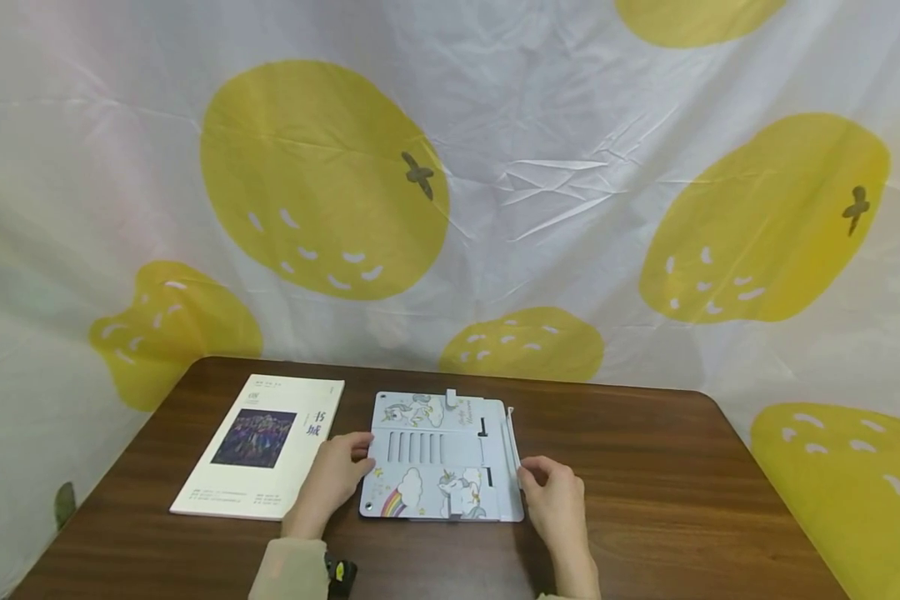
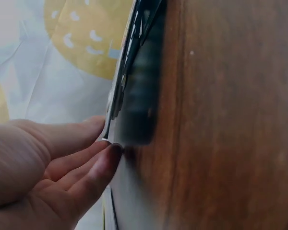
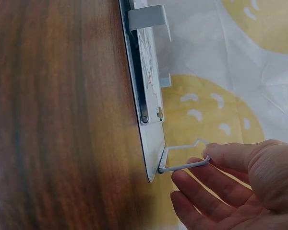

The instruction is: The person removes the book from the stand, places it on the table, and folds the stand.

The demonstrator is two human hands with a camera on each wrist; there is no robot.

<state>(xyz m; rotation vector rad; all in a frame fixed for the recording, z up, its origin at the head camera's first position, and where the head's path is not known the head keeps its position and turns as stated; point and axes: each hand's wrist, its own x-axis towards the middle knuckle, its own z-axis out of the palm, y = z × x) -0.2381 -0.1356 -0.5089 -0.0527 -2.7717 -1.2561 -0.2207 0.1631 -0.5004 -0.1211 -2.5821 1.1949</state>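
Note:
A white metal book stand with unicorn and rainbow pictures lies folded flat at the middle of the table. My left hand pinches its left edge, thumb on top and fingers beneath; the left wrist view shows the stand's edge between them, raised over a dark shadow. At the opposite side, my right hand pinches a thin white wire bracket between thumb and index finger. This bracket sticks up from the stand's right end, while the other right fingers are loosely bent. Small page clips project from the stand.
A cream magazine with a dark picture lies left of the stand, partly behind my left hand. The brown wooden table has rounded far corners. Behind it hangs a white curtain with yellow fruit prints.

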